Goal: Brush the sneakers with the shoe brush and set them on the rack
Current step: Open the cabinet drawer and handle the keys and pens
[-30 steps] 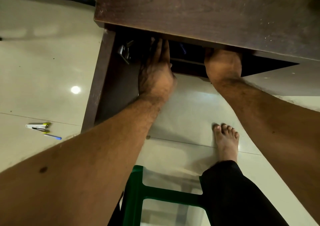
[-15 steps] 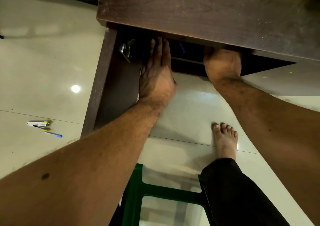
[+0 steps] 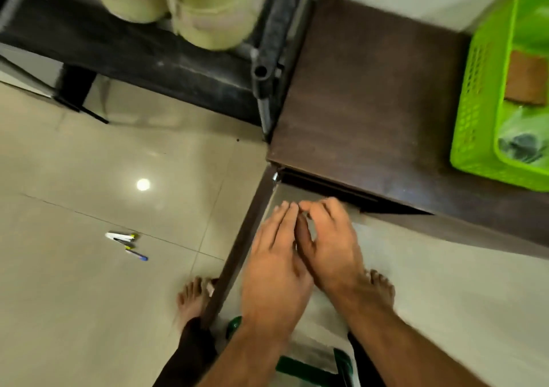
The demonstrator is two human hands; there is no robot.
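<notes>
Neither sneakers nor a shoe brush can be seen. My left hand (image 3: pixel 276 256) hovers flat, fingers straight and together, in front of the dark wooden cabinet (image 3: pixel 371 104). My right hand (image 3: pixel 332 244) is beside it with loosely curled fingers, its fingertips meeting those of the left hand. Both hands hold nothing. They are outside the cabinet's dark opening (image 3: pixel 326 189), whose inside is hidden. The cabinet's door (image 3: pixel 237 256) stands open just left of my left hand.
A bright green basket (image 3: pixel 481 89) with a brown block and a bag sits on the cabinet top at right. A dark shelf (image 3: pixel 178 57) with pale containers is at upper left. Pens (image 3: pixel 126 242) lie on the tiled floor. A green stool (image 3: pixel 312 369) and my bare feet are below.
Both hands have come out of the cabinet opening and drawn together in front of it, empty. The view has risen and now looks down over the cabinet top.
</notes>
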